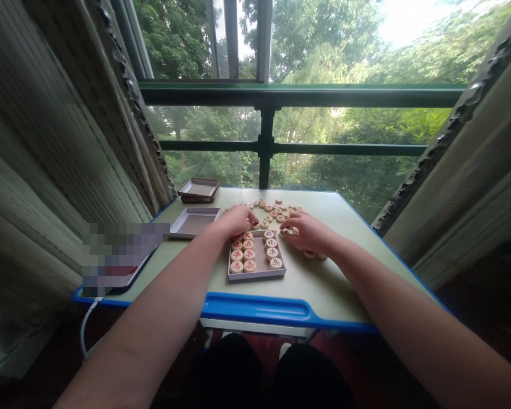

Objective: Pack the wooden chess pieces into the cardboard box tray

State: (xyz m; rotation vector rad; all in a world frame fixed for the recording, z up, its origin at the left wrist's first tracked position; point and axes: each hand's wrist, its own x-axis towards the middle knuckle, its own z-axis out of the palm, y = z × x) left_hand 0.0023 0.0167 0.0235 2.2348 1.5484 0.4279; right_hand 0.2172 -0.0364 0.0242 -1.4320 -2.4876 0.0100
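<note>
A shallow white box (pixel 258 276) stands at the middle of the table, holding round wooden Chinese chess pieces. Red-marked pieces (pixel 249 255) fill two columns at its left, and dark-marked pieces (pixel 272 254) form one column along its right wall. Bare box floor shows between them. My left hand (pixel 237 220) is above the box's far left corner, its fingers closed at a Chinese chess piece (pixel 255 225). Just beyond the box's far right corner, my right hand (pixel 310 230) has its fingers apart and curved over several pieces; its fingertips are partly hidden.
Loose pieces (pixel 280 218) lie scattered beyond the box, with others under my right wrist. An open tray (pixel 189 233) and a stacked brown box (pixel 198 199) stand at the left. A blurred-out device (pixel 130 278) with a white cable (pixel 85 321) lies near the blue-edged table's (pixel 344 295) left side.
</note>
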